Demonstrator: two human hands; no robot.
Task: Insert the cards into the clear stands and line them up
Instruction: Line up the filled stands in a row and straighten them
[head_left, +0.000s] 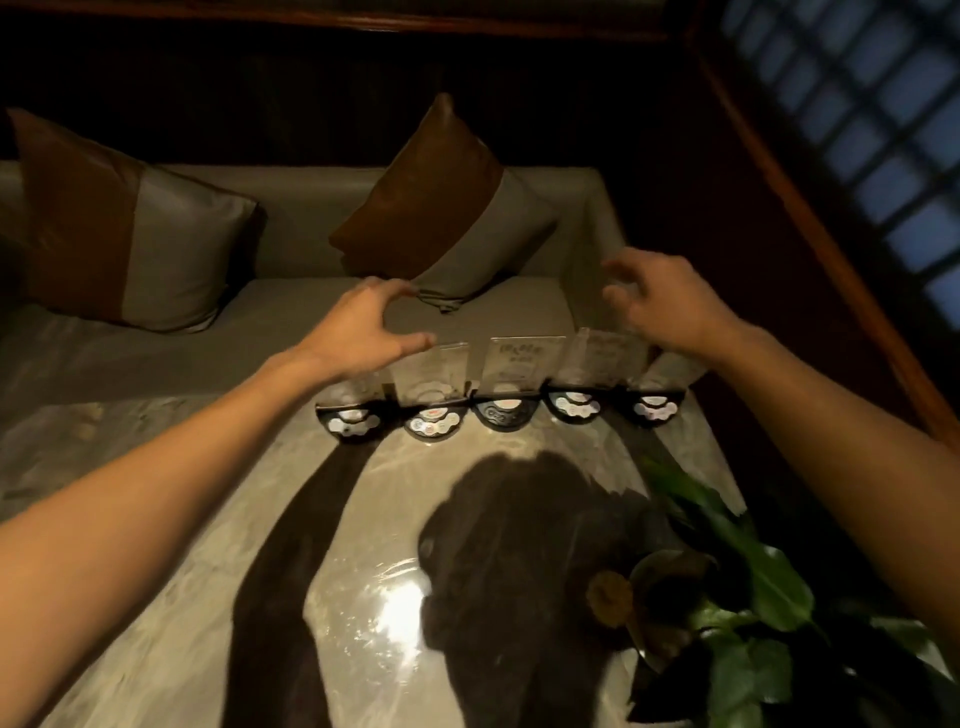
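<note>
While both arms reach over the table (208, 467), five clear stands (519, 374) sit in a row along its far edge, on black bases with cards in them. The left hand (358, 332) hovers spread wide over the leftmost stand, holding nothing. The right hand (660, 301) floats loosely open above the right end, empty too. There's a plant (727, 597) near right and cushions (436, 208) behind.

Five clear stands (498, 384) on dark rounded bases are seen lined up in a row along the far edge of a glossy marble table (171, 499). The left hand (363, 327) and right hand (660, 301) are held above the row's two ends, fingers spread (nothing is gripped). A leafy plant (737, 597) is seen at the table's right, and two cushions (441, 208) on the bench behind.
</note>
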